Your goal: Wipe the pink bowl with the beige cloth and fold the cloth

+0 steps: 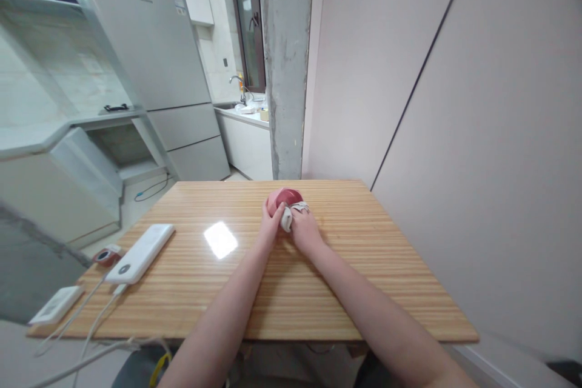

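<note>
A pinkish-red bowl (275, 197) is tilted near the far edge of the wooden table (345, 291), its inside partly in view. My left hand (271, 219) grips the bowl's left side, thumb on the near rim. A white cloth (286, 220) is bunched against the bowl's near side and rim. My right hand (304, 227) is closed on this cloth at the bowl's right side, its fingertips partly hidden by the folds.
On the table's left are a white power bank (148, 250) with cables, a small red device (107, 255) and a flat white box (57, 305). A wall (436, 151) runs along the right. Beyond the table stand a concrete pillar (287, 66) and a fridge (150, 42).
</note>
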